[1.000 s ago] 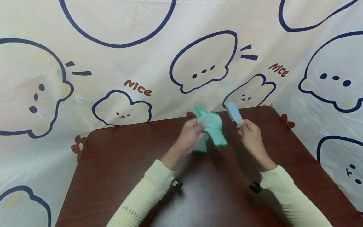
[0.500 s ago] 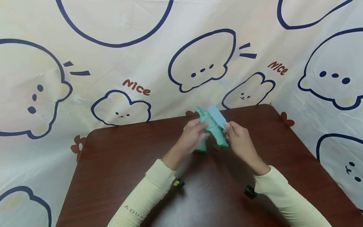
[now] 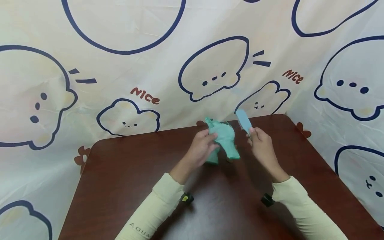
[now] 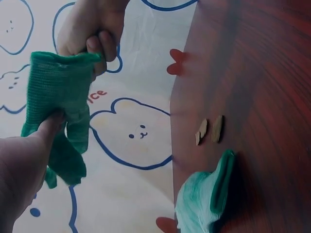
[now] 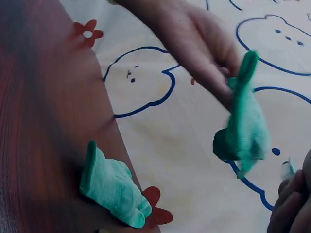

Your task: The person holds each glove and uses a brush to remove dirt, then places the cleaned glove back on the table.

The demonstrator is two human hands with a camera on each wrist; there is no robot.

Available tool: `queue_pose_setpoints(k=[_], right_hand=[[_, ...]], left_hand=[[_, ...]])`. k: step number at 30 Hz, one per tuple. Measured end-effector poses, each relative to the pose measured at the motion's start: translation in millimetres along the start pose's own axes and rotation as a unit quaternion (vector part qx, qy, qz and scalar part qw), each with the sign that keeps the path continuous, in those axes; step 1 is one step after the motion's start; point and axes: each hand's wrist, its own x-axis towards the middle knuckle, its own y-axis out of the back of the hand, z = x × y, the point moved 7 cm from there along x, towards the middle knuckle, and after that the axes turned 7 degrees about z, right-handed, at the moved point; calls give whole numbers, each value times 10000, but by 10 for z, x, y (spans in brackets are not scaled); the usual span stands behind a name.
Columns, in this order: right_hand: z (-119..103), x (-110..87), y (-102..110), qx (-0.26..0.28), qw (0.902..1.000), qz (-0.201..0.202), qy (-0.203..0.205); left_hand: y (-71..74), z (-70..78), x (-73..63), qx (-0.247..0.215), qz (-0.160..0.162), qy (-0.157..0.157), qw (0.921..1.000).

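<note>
My left hand (image 3: 201, 149) grips a mint-green knit glove (image 3: 225, 135) between thumb and fingers, raised above the table. In the left wrist view its ribbed cuff (image 4: 58, 60) points up and its fingers hang down. To the right, my right hand (image 3: 264, 146) holds a light blue brush (image 3: 243, 120) by its handle. The brush head tilts up and left, its bristles facing the glove, with a small gap between them in the head view. Beneath the held glove, a second green glove (image 3: 213, 157) lies on the table; the right wrist view shows this lower glove (image 5: 114, 187) whole.
Two small brown flakes (image 4: 217, 128) lie on the dark wooden table (image 3: 126, 180) near the lower glove. A pale cloth (image 3: 168, 66) printed with cartoon faces stands behind and beside the table. Each wrist carries a black camera (image 3: 187, 198).
Half a second ago the brush lay over the held glove, bristles against it; now it has moved back right, off the glove. The left hand keeps its grip, nearly still.
</note>
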Motion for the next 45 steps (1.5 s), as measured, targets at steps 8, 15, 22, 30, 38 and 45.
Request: queue_pose_setpoints(k=[8,15,22,30,38,45], right_hand=[[-208,-167,-255,1131,9768,-1813,-144],[-286,-174,-275,1142,9795,-1649,-183],[-256,-70,-168,989,9857,-1302,-407],[-144,-25,-83,1117,9881,-935,-491],[-217,-154,-207,1428,9802,-1328,-340],[-276,-221,-298,1220,9858,-1146,-141]], left_hand=[[15,27,-1,71,-65,-109,9999],[-32,88,-36,74,-125,-100,9998],[-46,131,-5,-31,-45,-110,9999],[40,55,-42,-19,66,-124,9999],[61,50,-44,108,5,-229,9997],[10,90,-86,213,-26,-158,9996]])
